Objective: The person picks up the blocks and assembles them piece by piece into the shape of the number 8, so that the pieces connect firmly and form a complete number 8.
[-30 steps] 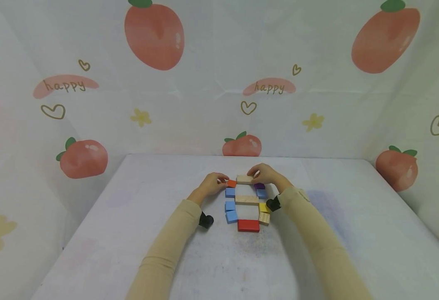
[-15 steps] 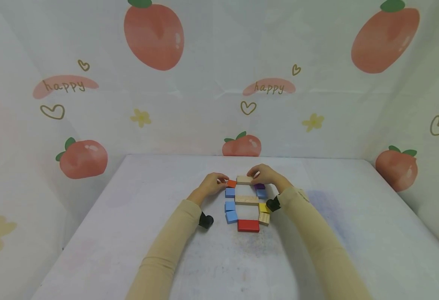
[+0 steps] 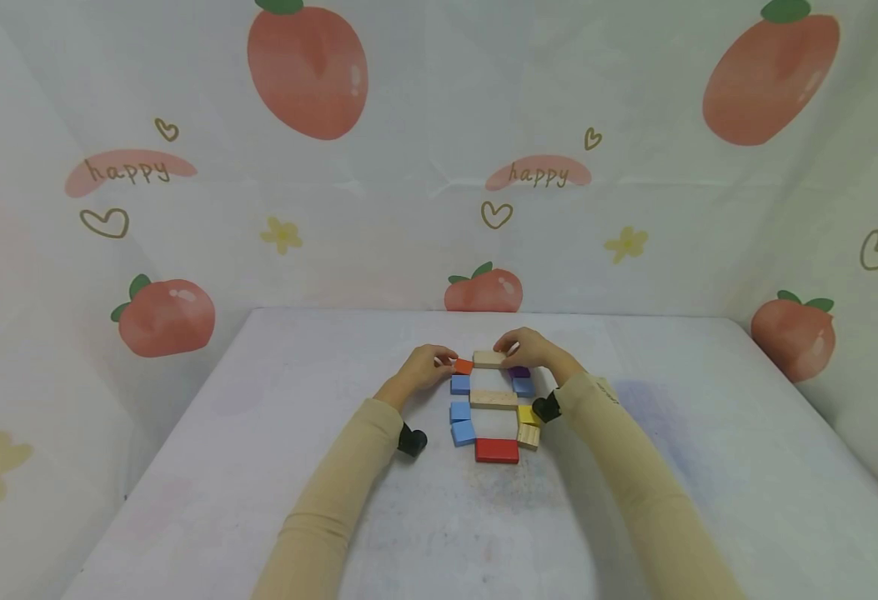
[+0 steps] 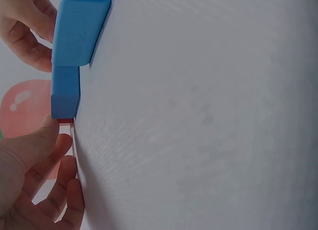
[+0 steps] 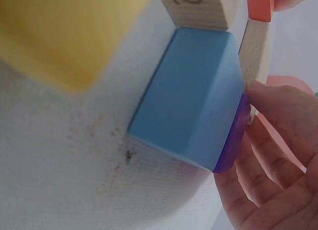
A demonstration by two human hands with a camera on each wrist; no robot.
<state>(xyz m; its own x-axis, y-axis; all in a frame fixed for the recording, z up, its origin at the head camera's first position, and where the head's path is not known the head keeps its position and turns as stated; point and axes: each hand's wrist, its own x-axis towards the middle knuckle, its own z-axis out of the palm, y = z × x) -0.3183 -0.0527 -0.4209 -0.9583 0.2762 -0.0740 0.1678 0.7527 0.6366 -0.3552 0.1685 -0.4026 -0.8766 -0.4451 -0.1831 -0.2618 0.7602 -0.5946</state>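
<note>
At the far end of a ladder-like outline of flat blocks, my left hand (image 3: 425, 368) pinches a small orange block (image 3: 464, 367) between thumb and fingers. Only a thin reddish edge of that block shows in the left wrist view, beyond two blue blocks (image 4: 79, 31). Opposite, my right hand (image 3: 530, 350) holds the right end of a pale wooden block (image 3: 487, 359), thumb in front and index finger behind. A purple block (image 5: 233, 135) lies right beside the right fingers, partly covered, against a blue block (image 5: 184, 91). Orange and wooden blocks stand end to end.
A second wooden block (image 3: 494, 400) crosses the outline's middle. Blue blocks (image 3: 460, 412) run down its left side. A yellow block (image 3: 527, 414) and a small wooden block (image 3: 529, 437) stand at right. A red block (image 3: 496, 451) closes the near end on the white table (image 3: 296, 358).
</note>
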